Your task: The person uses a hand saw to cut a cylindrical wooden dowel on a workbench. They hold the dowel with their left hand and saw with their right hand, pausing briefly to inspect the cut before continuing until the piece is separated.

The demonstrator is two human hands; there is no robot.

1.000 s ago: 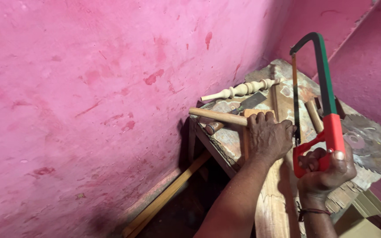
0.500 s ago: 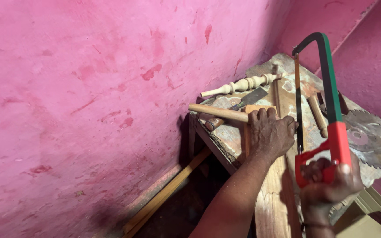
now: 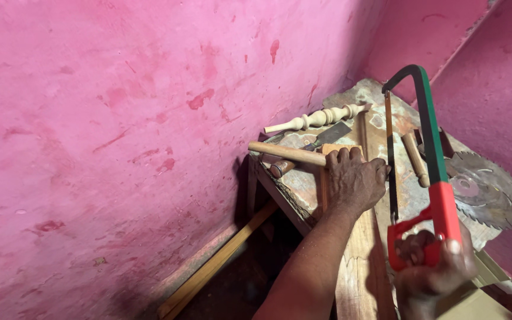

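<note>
My left hand [image 3: 355, 179] presses flat on a long wooden plank [image 3: 358, 261] that lies on a worn workbench [image 3: 303, 189], fingers curled over its far end. In my right hand [image 3: 431, 274] is the red handle of a hacksaw [image 3: 428, 154] with a green and black frame. The thin blade runs along the plank's right side, just right of my left hand. A round wooden dowel [image 3: 282, 152] lies across the bench under the left fingertips.
A turned wooden spindle [image 3: 318, 118] lies at the bench's far side beside a flat chisel [image 3: 327, 136]. A wooden tool handle [image 3: 416, 159] and a circular saw blade [image 3: 487, 189] rest at right. Pink walls enclose the corner. A wooden strip [image 3: 220, 261] leans below.
The hacksaw has been drawn back toward me and lower, with my right hand dropping toward the bottom of the view. My left hand stays pressed on the plank.
</note>
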